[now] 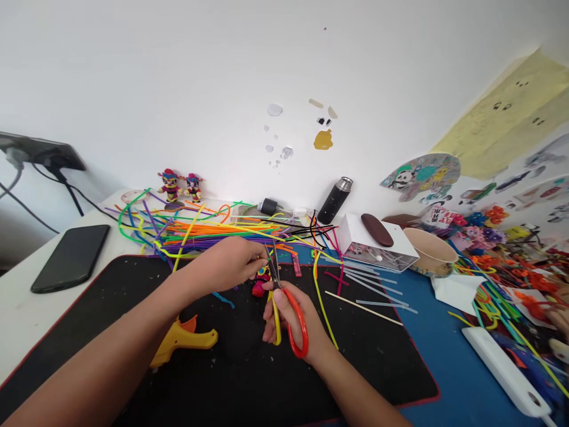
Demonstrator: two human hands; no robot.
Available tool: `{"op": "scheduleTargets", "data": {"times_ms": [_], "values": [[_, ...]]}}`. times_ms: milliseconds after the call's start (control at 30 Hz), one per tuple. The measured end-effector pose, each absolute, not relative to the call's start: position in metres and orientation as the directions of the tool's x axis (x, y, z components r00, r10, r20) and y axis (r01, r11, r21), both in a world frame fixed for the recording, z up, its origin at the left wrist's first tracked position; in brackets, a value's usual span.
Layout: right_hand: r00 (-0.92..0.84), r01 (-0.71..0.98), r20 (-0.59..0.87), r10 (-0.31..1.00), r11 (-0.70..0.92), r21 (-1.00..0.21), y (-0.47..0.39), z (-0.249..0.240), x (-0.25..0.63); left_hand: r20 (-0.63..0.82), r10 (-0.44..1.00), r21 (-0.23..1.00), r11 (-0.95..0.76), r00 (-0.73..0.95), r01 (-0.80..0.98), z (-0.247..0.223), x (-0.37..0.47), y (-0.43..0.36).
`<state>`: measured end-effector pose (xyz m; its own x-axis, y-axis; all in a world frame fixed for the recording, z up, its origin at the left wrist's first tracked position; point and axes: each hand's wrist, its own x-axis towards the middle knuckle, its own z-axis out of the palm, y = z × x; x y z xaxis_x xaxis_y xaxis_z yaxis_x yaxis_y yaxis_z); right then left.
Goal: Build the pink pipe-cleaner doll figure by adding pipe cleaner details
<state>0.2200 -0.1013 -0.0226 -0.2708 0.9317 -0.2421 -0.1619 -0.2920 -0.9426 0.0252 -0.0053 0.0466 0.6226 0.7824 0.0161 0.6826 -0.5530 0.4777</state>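
Note:
My right hand grips scissors with one red and one yellow handle loop. Their blades point up and away from me, slightly apart. Just left of the blade tips, my left hand is closed in a pinch; a tiny greenish bit shows at its fingertips, too small to name. Below the pinch, beside my right fingers, is a small pink, yellow and blue figure, partly hidden; I cannot tell whether a finger touches it. A yellow glue gun lies on the black mat, partly behind my left forearm.
Colourful pipe cleaners are heaped along the wall, near two small figures. A phone lies left. Rightward are a black bottle, a white box, glue sticks, a wooden stick and a bowl.

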Motion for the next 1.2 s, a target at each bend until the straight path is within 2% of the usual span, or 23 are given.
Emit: {"op": "scheduleTargets", "data": {"times_ms": [633, 1000, 1200], "values": [[-0.237, -0.12, -0.282, 0.93, -0.316, -0.941, -0.101, -0.032, 0.216, -0.06, 0.764, 0.416, -0.566, 0.642, 0.712, 0.044, 0.027, -0.007], [-0.215, -0.154, -0.374, 0.902, -0.409, -0.899, -0.116, -0.035, 0.211, -0.068, 0.705, 0.328, -0.652, 0.706, 0.683, 0.033, 0.033, -0.011], [-0.162, -0.161, -0.378, 0.912, -0.402, -0.901, -0.119, -0.04, 0.217, -0.093, 0.698, 0.358, -0.642, 0.71, 0.679, 0.031, 0.033, -0.007]]}}
